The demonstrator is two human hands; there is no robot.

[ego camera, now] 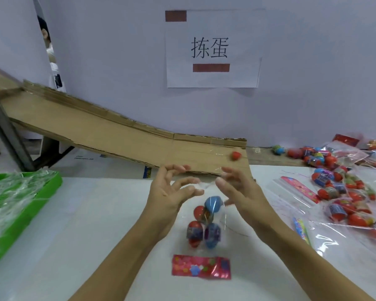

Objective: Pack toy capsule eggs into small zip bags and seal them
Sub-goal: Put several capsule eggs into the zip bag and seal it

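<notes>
My left hand (172, 192) and right hand (237, 187) pinch the top edge of the clear zip bag (206, 227), holding it above the white table (96, 224); four capsule eggs (213, 204) hang inside, pink header card (201, 267) at the bottom.

Bare white table (109, 213) lies open on the left, between the green tray (20, 205) and the two hands. The cardboard ramp (122, 135) blocks the back, with one red egg (235, 155) on its low end. On the right, a heap of eggs and bags (343, 192) fills the table. A pink card (201, 266) lies near the front.
</notes>
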